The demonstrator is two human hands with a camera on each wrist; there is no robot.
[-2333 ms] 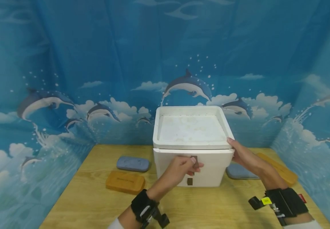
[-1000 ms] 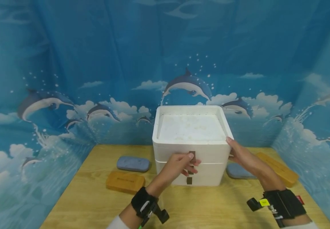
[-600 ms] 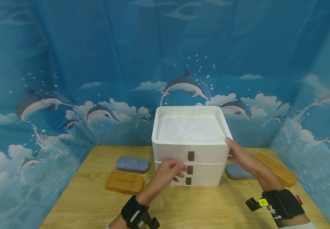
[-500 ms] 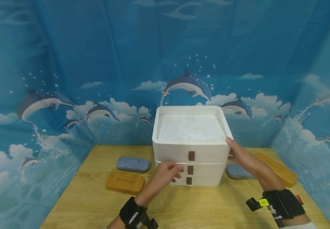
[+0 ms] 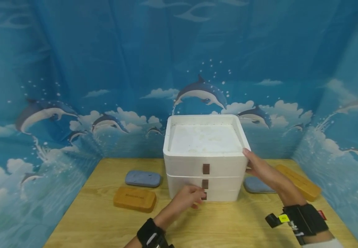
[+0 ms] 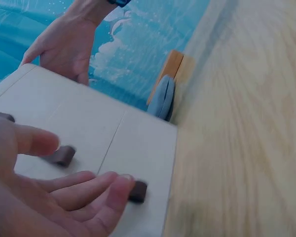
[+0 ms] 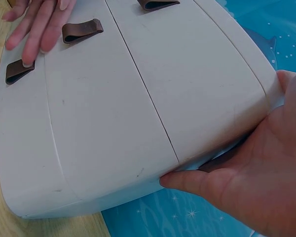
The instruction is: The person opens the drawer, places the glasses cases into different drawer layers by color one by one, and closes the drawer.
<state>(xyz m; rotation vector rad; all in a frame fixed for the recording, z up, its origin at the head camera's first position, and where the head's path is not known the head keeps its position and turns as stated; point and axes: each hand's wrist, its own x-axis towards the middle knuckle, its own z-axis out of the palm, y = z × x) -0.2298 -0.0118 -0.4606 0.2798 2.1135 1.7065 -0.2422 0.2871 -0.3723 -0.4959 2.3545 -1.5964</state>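
Observation:
A white drawer cabinet [image 5: 222, 168] with a recessed top stands on the table, its drawers all closed. Three brown pull tabs run down its front: the top tab [image 5: 206, 168], the middle tab [image 5: 205, 184] and the bottom tab [image 5: 204, 196]. My left hand [image 5: 186, 199] is at the bottom tab; in the left wrist view its fingertips reach this tab [image 6: 139, 191], while the thumb stays apart. With my right hand [image 5: 261, 168] I hold the cabinet's upper right corner, thumb at the top rim, fingers against the side, as the right wrist view also shows.
Left of the cabinet lie a grey-blue glasses case [image 5: 143, 178] and a mustard-yellow case [image 5: 134, 199]. Another grey-blue case [image 5: 257, 185] and a yellow one [image 5: 298, 182] lie to its right, partly behind my right arm. A dolphin-print curtain [image 5: 135, 69] surrounds the wooden table [image 5: 98, 220].
The top drawer, pulled slightly out at first, was pushed in by my left hand. That hand let go of the top tab and moved down to the bottom tab. My right hand stayed on the corner.

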